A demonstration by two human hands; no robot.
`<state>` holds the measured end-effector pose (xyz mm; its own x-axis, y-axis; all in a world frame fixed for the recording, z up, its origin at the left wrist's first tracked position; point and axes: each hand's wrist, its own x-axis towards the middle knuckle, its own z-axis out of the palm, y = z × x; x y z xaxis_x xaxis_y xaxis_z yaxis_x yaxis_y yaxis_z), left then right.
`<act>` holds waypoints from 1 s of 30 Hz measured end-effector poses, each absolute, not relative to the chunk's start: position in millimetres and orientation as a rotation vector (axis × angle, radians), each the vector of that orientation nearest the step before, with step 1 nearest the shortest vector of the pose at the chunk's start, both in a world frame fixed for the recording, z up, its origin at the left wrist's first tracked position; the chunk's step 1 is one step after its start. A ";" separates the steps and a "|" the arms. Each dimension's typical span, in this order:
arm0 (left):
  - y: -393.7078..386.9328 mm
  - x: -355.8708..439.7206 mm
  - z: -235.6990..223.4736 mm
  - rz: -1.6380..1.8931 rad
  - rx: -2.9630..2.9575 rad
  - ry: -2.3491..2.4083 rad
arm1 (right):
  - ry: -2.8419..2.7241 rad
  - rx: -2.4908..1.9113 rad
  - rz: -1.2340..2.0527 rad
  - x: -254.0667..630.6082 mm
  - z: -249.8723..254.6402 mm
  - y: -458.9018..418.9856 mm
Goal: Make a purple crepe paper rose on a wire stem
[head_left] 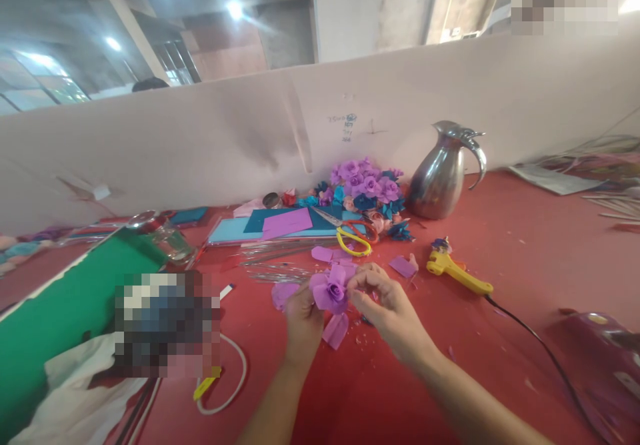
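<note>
A purple rose-like artificial flower is held up above the red table. My left hand closes around its underside, where the base is hidden. From the other side, my right hand has its thumb and fingers pinched at the edge of an outer petal. Loose purple petals lie just below the flower, and more petals sit left of it. Behind my hands, scissors with yellow and red handles rest beside a purple sheet. A bundle of thin wires lies in front of the sheets.
A yellow glue gun with a black cord lies to the right. Finished purple flowers are heaped by a metal jug against the white partition. At left are a green box and a glass jar.
</note>
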<state>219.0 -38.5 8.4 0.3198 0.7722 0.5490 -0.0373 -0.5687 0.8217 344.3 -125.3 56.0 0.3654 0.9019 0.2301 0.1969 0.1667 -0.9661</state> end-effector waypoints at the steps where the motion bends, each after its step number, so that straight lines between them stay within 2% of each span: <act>1: -38.4 218.2 8.6 1.322 1.842 0.662 | -1.094 -1.322 0.719 345.7 55.8 -125.3; 14: -41.4 217.2 11.7 1.438 2.103 0.655 | -1.223 -1.487 0.361 342.4 57.7 -128.0; 30: -44.2 215.2 14.4 1.455 2.336 0.748 | -1.211 -1.538 0.313 342.8 55.0 -126.1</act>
<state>215.2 -44.2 14.4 0.3556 0.5662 0.7436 0.2750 -0.8238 0.4958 342.8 -126.1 55.0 0.4430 0.8080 0.3884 0.5188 0.1222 -0.8461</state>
